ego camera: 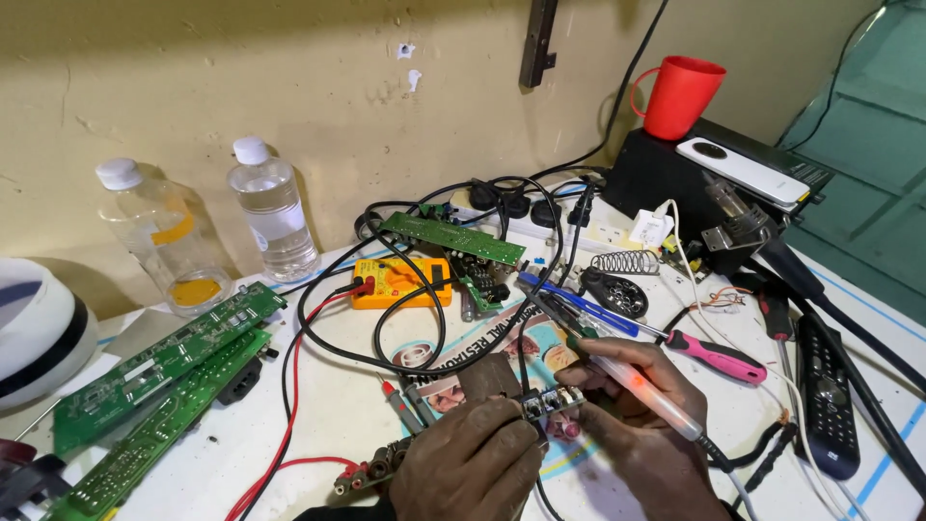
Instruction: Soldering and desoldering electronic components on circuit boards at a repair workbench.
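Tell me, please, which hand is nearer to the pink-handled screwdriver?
Right. The right hand lies just below-left of the pink-handled screwdriver; the left hand sits farther left.

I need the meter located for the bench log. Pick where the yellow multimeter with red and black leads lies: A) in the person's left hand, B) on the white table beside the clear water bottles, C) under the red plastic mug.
B: the yellow multimeter lies flat on the white table, right of the clear water bottles.
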